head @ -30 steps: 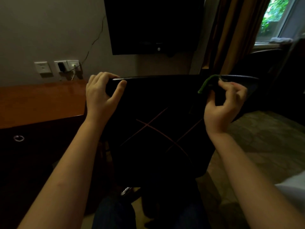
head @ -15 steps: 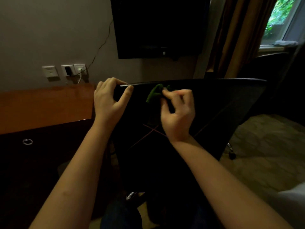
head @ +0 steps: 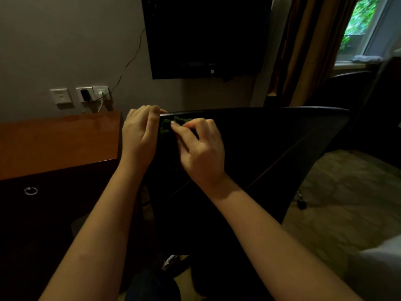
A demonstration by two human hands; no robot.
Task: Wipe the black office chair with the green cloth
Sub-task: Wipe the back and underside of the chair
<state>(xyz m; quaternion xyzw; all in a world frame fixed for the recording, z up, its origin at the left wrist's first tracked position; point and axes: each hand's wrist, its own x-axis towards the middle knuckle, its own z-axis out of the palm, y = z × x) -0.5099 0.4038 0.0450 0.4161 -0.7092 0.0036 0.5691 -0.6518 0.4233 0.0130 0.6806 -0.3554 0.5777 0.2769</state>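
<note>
Black office chair (head: pixel 271 148): one, back of the backrest facing the camera, thin reddish stitch lines crossing it. Green cloth (head: pixel 167 124): one, bunched small, against the backrest just under its top edge, at the chair's left end.

Hands: two, both on the chair.
- Left hand (head: pixel 141 135): fingers curled over the top left corner of the backrest, thumb against the near side, gripping the edge.
- Right hand (head: pixel 201 153): just right of the left one, close to touching it. Thumb and curled fingers pinch the cloth and hold it on the backrest. The fingers cover most of the cloth, so I can't tell how it's folded.

Both forearms are bare.

Around the chair:
- One wooden desk (head: pixel 54 144) to its left, with a dark front below and one ring pull (head: pixel 30 191).
- Three wall plates (head: pixel 60 96) above the desk, one with a plug in it.
- One cable (head: pixel 128 64) running up from the plates towards one dark TV (head: pixel 206 35) on the wall behind the chair.
- One brown curtain (head: pixel 303 51) behind the chair to the right, and one window (head: pixel 364 29) beyond it.
- One caster (head: pixel 301 204) visible low on the chair's right, on patterned carpet (head: pixel 347 192).
</note>
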